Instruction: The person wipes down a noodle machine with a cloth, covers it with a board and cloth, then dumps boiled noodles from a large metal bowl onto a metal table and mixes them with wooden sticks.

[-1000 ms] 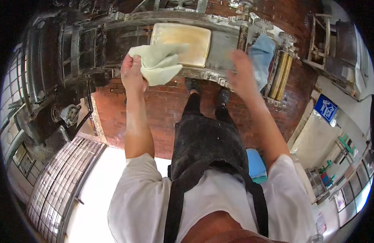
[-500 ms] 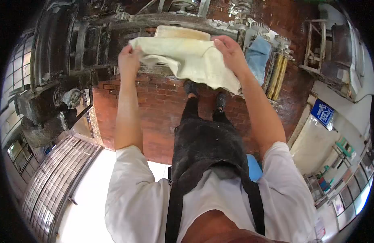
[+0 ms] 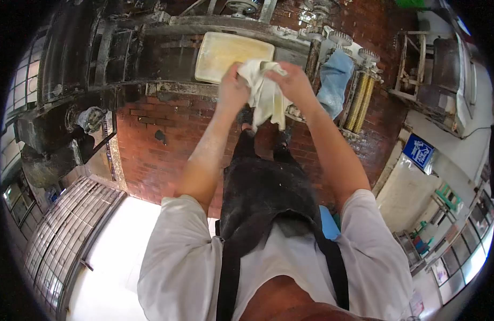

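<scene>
A pale cream cloth (image 3: pixel 264 99) hangs bunched between my two hands, its loose ends dangling below them. My left hand (image 3: pixel 235 88) is closed on the cloth's left side. On the other side, my right hand (image 3: pixel 294 83) grips the cloth near its top edge, somewhat blurred. Just beyond my hands lies a shallow yellowish tray (image 3: pixel 225 48) with a pale rim, resting on the machine frame. The cloth partly covers the tray's near right corner.
Right of my hands, a blue cloth (image 3: pixel 335 80) drapes over machinery beside gears (image 3: pixel 340 37) and yellow ribbed rollers (image 3: pixel 363 104). A dark metal machine frame (image 3: pixel 172 88) runs across the front. Red brick floor (image 3: pixel 166 160) lies below, and a metal grille (image 3: pixel 70 235) stands lower left.
My hands have come together, the left moving right, and the cloth has gone from stretched wide to bunched up. More of the tray now shows.
</scene>
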Available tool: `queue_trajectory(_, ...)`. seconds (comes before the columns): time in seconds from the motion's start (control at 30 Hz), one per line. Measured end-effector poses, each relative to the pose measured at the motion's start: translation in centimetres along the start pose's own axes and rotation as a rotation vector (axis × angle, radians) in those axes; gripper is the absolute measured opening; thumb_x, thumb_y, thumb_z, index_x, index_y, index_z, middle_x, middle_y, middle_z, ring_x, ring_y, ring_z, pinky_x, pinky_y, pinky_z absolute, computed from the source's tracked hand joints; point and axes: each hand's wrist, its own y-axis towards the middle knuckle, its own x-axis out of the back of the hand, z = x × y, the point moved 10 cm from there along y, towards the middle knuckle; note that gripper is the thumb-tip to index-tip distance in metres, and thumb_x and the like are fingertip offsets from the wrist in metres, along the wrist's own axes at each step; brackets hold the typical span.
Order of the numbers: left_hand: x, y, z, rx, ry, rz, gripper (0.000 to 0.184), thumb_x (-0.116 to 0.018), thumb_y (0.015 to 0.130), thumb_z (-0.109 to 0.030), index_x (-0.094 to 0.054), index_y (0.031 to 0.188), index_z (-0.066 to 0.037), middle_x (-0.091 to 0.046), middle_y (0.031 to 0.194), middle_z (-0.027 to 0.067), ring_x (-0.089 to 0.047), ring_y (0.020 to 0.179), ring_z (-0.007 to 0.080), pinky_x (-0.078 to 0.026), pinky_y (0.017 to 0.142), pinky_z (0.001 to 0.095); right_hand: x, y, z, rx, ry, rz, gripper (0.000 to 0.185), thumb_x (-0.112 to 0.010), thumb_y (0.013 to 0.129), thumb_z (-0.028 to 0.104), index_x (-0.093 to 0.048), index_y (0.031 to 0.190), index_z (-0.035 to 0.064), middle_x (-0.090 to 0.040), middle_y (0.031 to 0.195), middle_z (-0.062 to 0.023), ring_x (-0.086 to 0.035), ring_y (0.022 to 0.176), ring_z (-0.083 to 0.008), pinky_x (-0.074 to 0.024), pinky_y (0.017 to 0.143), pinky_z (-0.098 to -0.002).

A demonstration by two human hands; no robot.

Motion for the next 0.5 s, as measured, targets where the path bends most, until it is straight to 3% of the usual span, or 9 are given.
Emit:
queue_trajectory(0.07,3.4,1.5,-1.7,-0.04,0.081,-0.052,0.024,-0.051,0.092,-0.006,-0.06,0.114,-0.003,-0.069,0.094,0.0182,-0.067,0.088,0.0289,-0.05,0.079,0.0374,1.9,0.0,-4.0,-0.147,0.236,-0.083,0.039,-0.073,0.087,0.032,-0.068,0.116,0.0057,-0.072,0.099,-0.0175,-0.067,0.085,-0.0228,-0.0506,0.081,-0.0354)
queue_trajectory(0.1,4.9,2.0,-2.1,-0.059,0.121,-0.083,0.023,-0.05,0.093,-0.007,-0.06,0.113,-0.002,-0.068,0.094,0.0179,-0.067,0.088,0.0276,-0.05,0.079,0.0366,3.3,0.1,-3.1,-0.064,-0.006,-0.102,0.033,-0.069,0.091,0.029,-0.069,0.114,0.0051,-0.072,0.093,-0.0185,-0.068,0.081,-0.0217,-0.0514,0.076,-0.0332)
queue_trajectory(0.2,5.1,2.0,0.8,0.028,-0.132,-0.012,0.024,-0.047,0.095,-0.009,-0.059,0.114,-0.001,-0.067,0.098,0.0176,-0.064,0.091,0.0247,-0.049,0.082,0.0353,2.0,-1.0,-2.4,-0.02,0.028,-0.04,0.023,-0.065,0.094,0.018,-0.069,0.107,-0.0003,-0.073,0.088,-0.0093,-0.068,0.076,-0.0116,-0.0523,0.068,-0.0279)
queue_trajectory(0.23,5.2,0.8,2.0,0.009,-0.135,0.069,0.027,-0.054,0.094,-0.018,-0.058,0.114,0.0,-0.067,0.1,0.0172,-0.062,0.092,0.0254,-0.048,0.084,0.0355,0.4,-2.3,-1.9,-0.122,0.118,-0.069,0.021,-0.064,0.094,0.018,-0.07,0.104,0.0012,-0.073,0.087,-0.0107,-0.068,0.074,-0.0131,-0.0527,0.069,-0.0278)
queue_trajectory(0.33,9.5,-7.1,2.1,0.02,0.36,0.374,0.048,-0.07,0.082,-0.027,-0.06,0.121,-0.002,-0.067,0.108,0.0198,-0.065,0.104,0.0301,-0.048,0.09,0.0378,-12.7,-7.9,3.3,0.247,-0.106,0.508,0.033,-0.054,0.088,0.003,-0.065,0.119,0.0054,-0.067,0.105,-0.0236,-0.066,0.099,-0.0339,-0.0521,0.088,-0.0408)
queue_trajectory(0.37,12.9,-9.8,11.7,0.167,0.443,0.46,0.048,-0.07,0.081,-0.025,-0.061,0.123,-0.003,-0.067,0.112,0.0209,-0.065,0.107,0.0329,-0.05,0.09,0.0395,-16.1,-10.1,4.0,0.308,-0.163,0.57,0.039,-0.055,0.088,0.003,-0.06,0.126,0.0058,-0.064,0.113,-0.0242,-0.063,0.104,-0.0359,-0.0504,0.091,-0.0412)
queue_trajectory(0.4,18.3,-13.5,21.2,0.091,0.72,0.537,0.041,-0.066,0.083,-0.021,-0.063,0.12,-0.003,-0.067,0.112,0.0205,-0.066,0.105,0.032,-0.05,0.09,0.039,-18.9,-12.3,3.9,0.366,-0.21,0.642,0.047,-0.056,0.087,0.004,-0.054,0.134,0.0061,-0.061,0.121,-0.0249,-0.06,0.11,-0.038,-0.0487,0.095,-0.0415)
queue_trajectory(0.47,32.6,-21.5,34.0,0.361,1.41,0.645,0.029,-0.051,0.095,-0.015,-0.064,0.116,0.002,-0.069,0.108,0.0194,-0.07,0.085,0.0271,-0.055,0.074,0.0432,-21.4,-13.5,4.3,0.37,-0.205,0.743,0.055,-0.057,0.087,0.007,-0.045,0.141,0.0036,-0.055,0.13,-0.0247,-0.054,0.118,-0.0391,-0.0455,0.1,-0.0419)
queue_trajectory(0.5,34.3,-19.5,35.1,0.247,1.68,0.606,0.031,-0.05,0.097,-0.018,-0.063,0.117,0.002,-0.067,0.11,0.0204,-0.069,0.088,0.0277,-0.054,0.077,0.044,-21.4,-13.4,3.4,0.345,-0.259,0.7,0.053,-0.058,0.087,0.008,-0.047,0.138,0.0001,-0.057,0.126,-0.025,-0.055,0.118,-0.0391,-0.0457,0.1,-0.0415)
